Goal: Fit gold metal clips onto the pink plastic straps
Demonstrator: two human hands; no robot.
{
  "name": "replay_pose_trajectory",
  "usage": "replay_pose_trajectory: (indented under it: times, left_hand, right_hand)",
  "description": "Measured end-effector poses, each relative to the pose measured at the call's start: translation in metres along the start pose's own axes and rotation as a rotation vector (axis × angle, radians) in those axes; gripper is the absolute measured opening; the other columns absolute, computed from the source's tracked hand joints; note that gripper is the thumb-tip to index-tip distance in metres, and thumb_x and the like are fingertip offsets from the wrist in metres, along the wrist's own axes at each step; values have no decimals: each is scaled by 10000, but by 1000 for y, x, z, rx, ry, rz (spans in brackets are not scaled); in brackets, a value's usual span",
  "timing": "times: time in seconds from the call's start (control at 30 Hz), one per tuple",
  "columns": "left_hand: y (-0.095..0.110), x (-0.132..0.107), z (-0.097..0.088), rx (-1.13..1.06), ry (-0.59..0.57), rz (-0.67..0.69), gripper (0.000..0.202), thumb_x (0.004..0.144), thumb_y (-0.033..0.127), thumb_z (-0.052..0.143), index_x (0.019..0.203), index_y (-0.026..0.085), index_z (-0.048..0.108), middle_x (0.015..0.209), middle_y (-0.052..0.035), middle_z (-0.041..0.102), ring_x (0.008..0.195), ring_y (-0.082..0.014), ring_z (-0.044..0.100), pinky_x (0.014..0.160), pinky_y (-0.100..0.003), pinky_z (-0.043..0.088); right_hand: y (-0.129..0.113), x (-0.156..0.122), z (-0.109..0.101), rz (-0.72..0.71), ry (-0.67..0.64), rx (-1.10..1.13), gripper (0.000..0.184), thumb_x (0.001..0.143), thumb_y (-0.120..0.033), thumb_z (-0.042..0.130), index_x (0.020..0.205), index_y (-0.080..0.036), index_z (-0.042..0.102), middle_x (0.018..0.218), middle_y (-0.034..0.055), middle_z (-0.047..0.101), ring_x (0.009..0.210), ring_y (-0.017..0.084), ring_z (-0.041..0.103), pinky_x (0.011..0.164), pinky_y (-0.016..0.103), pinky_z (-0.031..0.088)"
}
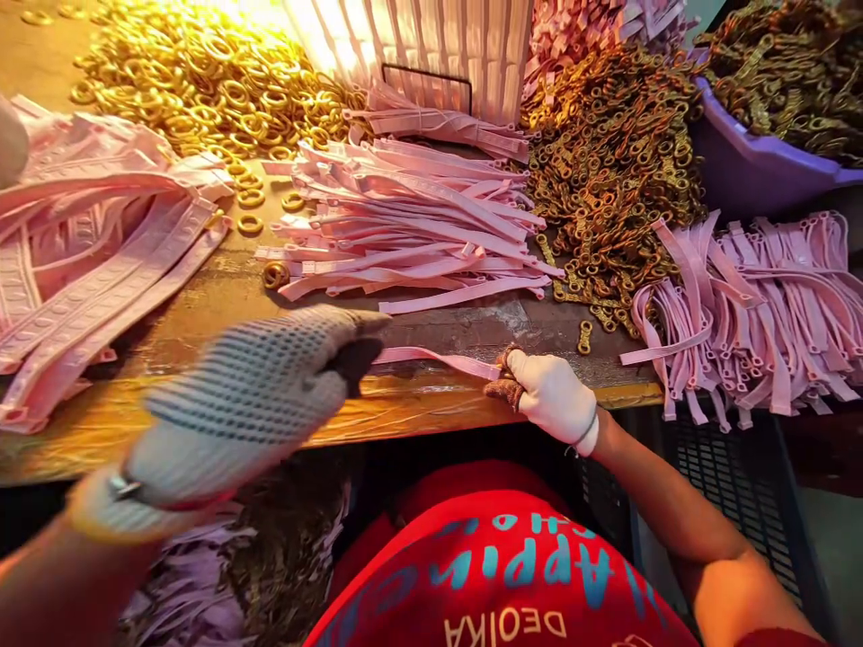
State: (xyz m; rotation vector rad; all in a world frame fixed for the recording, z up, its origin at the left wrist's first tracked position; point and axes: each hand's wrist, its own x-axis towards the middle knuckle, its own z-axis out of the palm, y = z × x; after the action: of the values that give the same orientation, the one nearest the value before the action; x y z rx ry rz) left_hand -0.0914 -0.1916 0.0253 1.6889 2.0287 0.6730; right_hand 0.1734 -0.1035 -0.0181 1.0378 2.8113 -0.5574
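My left hand [256,395], in a white dotted glove, is blurred by motion and pinches one end of a pink strap [438,359] at the wooden table's front edge. My right hand [549,395], in a white glove with brown fingertips, is closed on the strap's other end. The strap stretches between both hands just above the table [216,305]. Behind it lies a pile of pink straps [411,225]. A single brass link [584,336] lies close to my right hand.
Gold rings [202,81] are heaped at the back left, brass links [607,162] at the back right, more in a purple tub [761,162]. Pink strap bundles lie at the left [87,243] and the right [761,305]. A white ribbed container [431,45] stands behind.
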Motion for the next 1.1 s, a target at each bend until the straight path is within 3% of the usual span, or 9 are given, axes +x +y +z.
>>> replay_pose_trajectory:
  times: [0.1,0.17,0.3,0.4,0.47,0.6,0.77,0.9,1.1]
  left_hand:
    - [15,0,37,-402,-66,-81,401,845,505,633,1054,185,754,727,-27,672,559,-126,507,508,-208,397]
    - [23,2,59,-792,-145,-305,377,833,505,670,992,172,748,688,-28,647,457,-91,444,397,-184,326]
    - [35,16,82,-1502,-252,-767,336,925,437,561,970,140,712,750,-74,661,398,-90,476,294,-150,229]
    - [43,26,82,-1725,-309,-871,390,982,412,466,1067,102,688,925,-155,708,450,-115,569,266,-135,229]
    - [47,27,80,-1766,-356,-857,356,978,352,479,1122,91,674,994,-181,711,476,-123,604,267,-135,272]
    - [49,23,80,-1709,-379,-812,357,872,118,569,1222,87,633,1003,-175,717,509,-115,635,309,-131,361]
    - [49,18,88,-1633,-347,-783,412,798,82,650,1203,142,608,934,-95,714,491,-80,598,335,-115,360]
    - [51,14,95,-1486,-341,-577,360,831,242,702,1164,162,593,837,-51,684,416,-58,474,295,-126,260]
    - [50,12,101,-1423,-445,-332,359,902,414,640,1143,149,629,628,6,571,379,-54,409,317,-139,278]
  right_hand:
    - [8,-5,-4,-40,84,-112,434,960,-523,568,1170,-146,611,1091,140,660,1020,262,604,809,323,442]
    - [20,-11,-10,16,199,-177,518,943,-575,560,1223,-141,607,1183,174,621,1101,293,565,868,357,448]
    - [49,-13,-16,530,305,-399,449,982,-494,502,1128,-84,612,973,209,631,874,299,611,696,348,445]
    - [66,-3,-7,631,225,-438,175,938,-227,521,1022,-97,603,913,186,631,810,272,614,653,314,423]
    - [73,3,2,541,248,-363,187,877,-127,515,1046,-107,594,943,165,639,873,268,615,719,319,447]
    - [80,6,15,381,376,-199,209,873,-148,508,1052,-121,613,949,134,634,904,274,606,820,359,475]
    - [56,-3,8,153,573,223,208,985,-259,458,1054,-159,628,973,112,674,918,240,652,856,364,521]
    - [21,-6,-1,-28,522,580,247,985,-240,502,1215,-208,584,1104,72,701,981,190,678,918,329,539]
    - [-3,13,-2,-59,309,837,346,909,-286,641,1238,-190,589,1169,83,673,1061,205,645,978,354,528]
